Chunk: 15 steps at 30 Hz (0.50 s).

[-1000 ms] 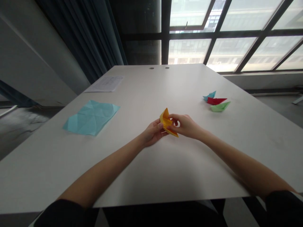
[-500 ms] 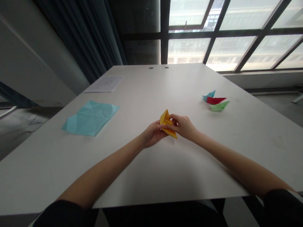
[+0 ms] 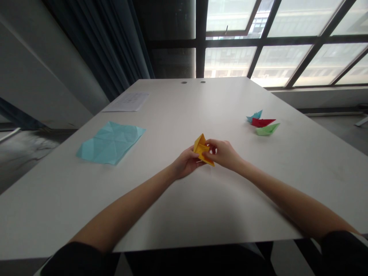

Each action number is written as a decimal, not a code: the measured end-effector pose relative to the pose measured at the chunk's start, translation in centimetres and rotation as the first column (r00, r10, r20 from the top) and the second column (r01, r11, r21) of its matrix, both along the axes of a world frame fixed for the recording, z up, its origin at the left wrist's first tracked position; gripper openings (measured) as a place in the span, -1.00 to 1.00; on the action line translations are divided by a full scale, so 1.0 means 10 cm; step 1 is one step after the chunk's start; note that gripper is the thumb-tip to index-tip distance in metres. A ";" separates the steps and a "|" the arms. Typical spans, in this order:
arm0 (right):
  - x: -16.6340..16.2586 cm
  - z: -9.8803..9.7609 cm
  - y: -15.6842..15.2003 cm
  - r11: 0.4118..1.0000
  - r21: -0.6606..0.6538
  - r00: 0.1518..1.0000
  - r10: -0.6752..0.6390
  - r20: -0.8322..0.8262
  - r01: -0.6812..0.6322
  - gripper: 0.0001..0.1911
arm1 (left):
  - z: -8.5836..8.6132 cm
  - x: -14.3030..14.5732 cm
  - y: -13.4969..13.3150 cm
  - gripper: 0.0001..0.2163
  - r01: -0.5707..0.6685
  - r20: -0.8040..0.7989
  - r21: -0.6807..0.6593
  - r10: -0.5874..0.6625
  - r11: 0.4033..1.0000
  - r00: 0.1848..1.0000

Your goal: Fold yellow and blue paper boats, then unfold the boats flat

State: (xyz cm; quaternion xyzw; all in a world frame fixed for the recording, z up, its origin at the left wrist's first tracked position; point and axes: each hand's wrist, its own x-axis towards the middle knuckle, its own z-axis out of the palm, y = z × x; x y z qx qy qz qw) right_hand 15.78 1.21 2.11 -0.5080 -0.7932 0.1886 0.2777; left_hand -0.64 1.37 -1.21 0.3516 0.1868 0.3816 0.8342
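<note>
A partly folded yellow paper shape is held just above the white table near its middle. My left hand pinches its left underside, fingers closed on the paper. From the right, my right hand grips the same shape, thumb and fingers pressed on its folds. Both forearms rest toward the table's front edge.
A creased light-blue paper sheet lies flat at the left. Three small folded paper boats sit at the right: a teal boat, a red boat and a green boat. A white printed sheet lies at the far left by the curtain.
Both hands stay on the yellow paper; its upper point has shifted slightly as the fingers work the folds. Everything else on the table is where it was.
</note>
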 end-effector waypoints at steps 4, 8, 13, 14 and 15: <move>0.00 -0.05 0.01 0.999 0.011 0.999 0.033 -0.004 -0.033 -0.74 | -0.01 0.07 -0.02 -0.56 -0.178 -0.088 0.005 0.177 0.984 0.980; 0.05 0.00 0.04 0.988 0.051 0.989 0.148 0.004 -0.148 -0.73 | -0.02 0.08 0.00 -0.62 -0.232 -0.122 -0.007 0.229 0.973 0.966; 0.13 0.08 0.06 0.974 0.079 0.975 0.204 0.088 -0.211 -0.73 | -0.02 0.05 0.04 -0.66 -0.199 -0.159 -0.050 0.189 0.979 0.969; 0.15 0.08 0.06 0.970 0.071 0.968 0.222 0.115 -0.231 -0.72 | -0.02 0.04 0.04 -0.67 -0.196 -0.163 -0.058 0.184 0.979 0.969; 0.16 0.09 0.06 0.966 0.063 0.961 0.240 0.139 -0.251 -0.70 | -0.02 0.04 0.04 -0.68 -0.192 -0.167 -0.065 0.179 0.979 0.970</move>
